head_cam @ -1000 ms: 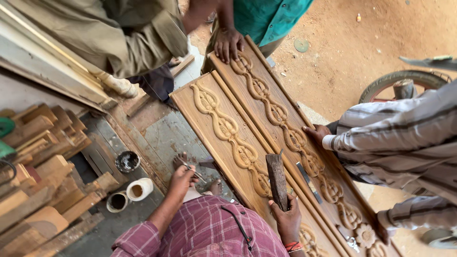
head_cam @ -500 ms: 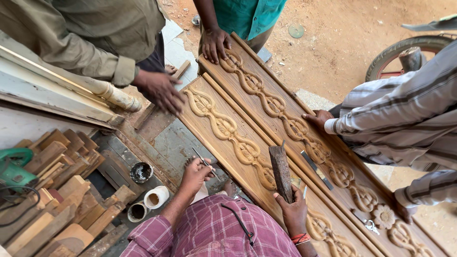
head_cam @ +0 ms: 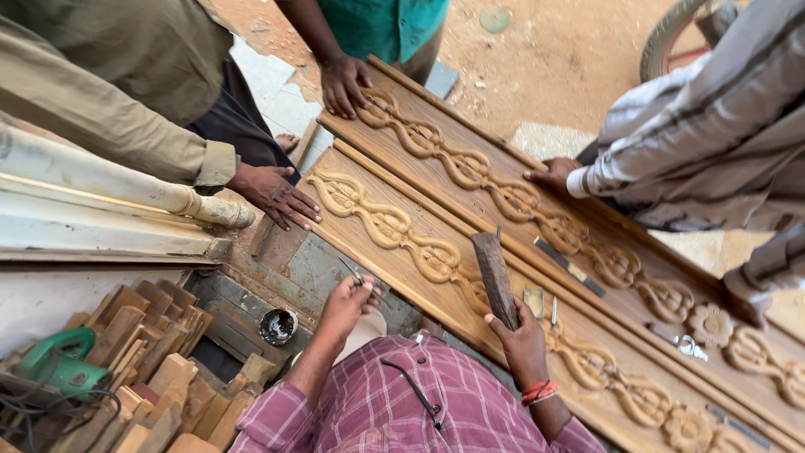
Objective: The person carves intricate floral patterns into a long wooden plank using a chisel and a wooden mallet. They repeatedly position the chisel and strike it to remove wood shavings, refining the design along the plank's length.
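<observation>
While the right hand (head_cam: 521, 334) keeps its grip wrapped around the lower end of a dark wooden mallet (head_cam: 495, 278), the mallet's long axis rises away from the wrist and leans slightly left, its head over the nearer carved panel (head_cam: 394, 226). The left hand (head_cam: 346, 304) is off the panel's near edge, fingers pinched on a thin metal tool (head_cam: 352, 270) that seems to be a chisel; its tip points up and left, toward the carved chain pattern. So the carving lies just ahead of both hands, nearer the right one, and the panel's length runs diagonally from upper left to lower right. A second carved panel (head_cam: 503, 189) lies alongside, farther off. Other people's hands rest on the work: one hand (head_cam: 275, 195) from a khaki sleeve at the near panel's left end, another (head_cam: 344, 84) at the far panel's top, a third (head_cam: 553, 174) from a striped sleeve on its far edge. Loose chisels (head_cam: 567, 266) lie between the carvings. Stacked wood blocks (head_cam: 142, 352) and a green power tool (head_cam: 59, 361) sit lower left.
</observation>
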